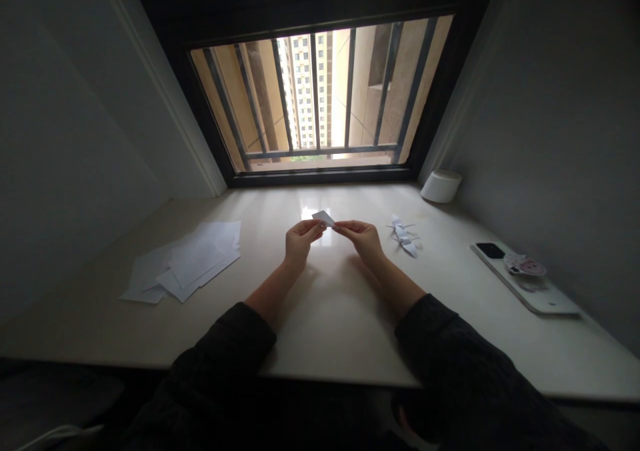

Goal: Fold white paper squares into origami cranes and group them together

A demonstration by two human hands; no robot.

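Note:
A small folded piece of white paper point(323, 217) is held up between my two hands, above the middle of the white sill. My left hand point(301, 239) pinches its left and lower part between thumb and fingers. From the other side, the fingertips of my right hand point(364, 239) close on its right corner. To the right of my right hand lie several folded paper cranes point(403, 236), close together on the surface. Loose white paper sheets point(193, 258) are spread in an overlapping pile to the left of my left hand.
The white sill point(320, 331) ends at a front edge near my forearms. A white phone point(530, 284) with a round pink grip lies at the right. A white cylindrical object point(441, 186) stands in the back right corner. Behind is a barred window point(320, 98).

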